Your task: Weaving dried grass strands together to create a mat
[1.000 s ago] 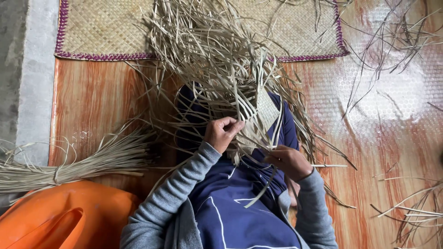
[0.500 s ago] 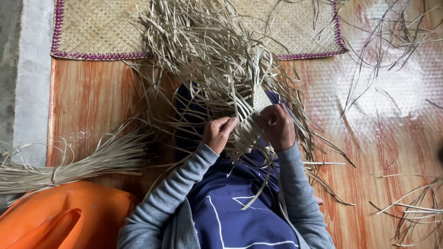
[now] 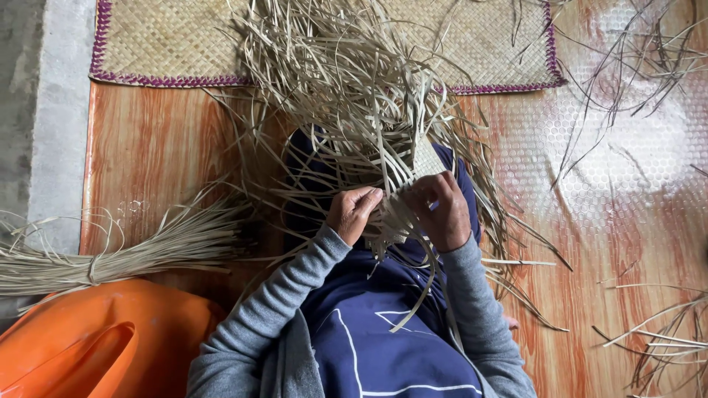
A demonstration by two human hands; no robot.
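A half-woven piece of pale dried straw strips (image 3: 354, 110) rests on my lap, with many loose strands fanning away from me. My left hand (image 3: 352, 214) pinches the strips at the woven edge. My right hand (image 3: 444, 208) grips the same strips just to the right, its fingers curled over them. The two hands almost touch. A small woven patch (image 3: 428, 156) shows just above my right hand. I wear grey sleeves and a dark blue garment (image 3: 383, 346).
A finished woven mat (image 3: 169, 37) with a purple border lies at the far side on the orange wood-pattern floor (image 3: 155, 147). A tied bundle of straw (image 3: 118, 254) lies at left above an orange plastic object (image 3: 96, 346). Loose strands (image 3: 664, 339) scatter at right.
My right hand rose from low on my lap to the woven edge beside my left hand and closed on the strips. My left hand stayed in place.
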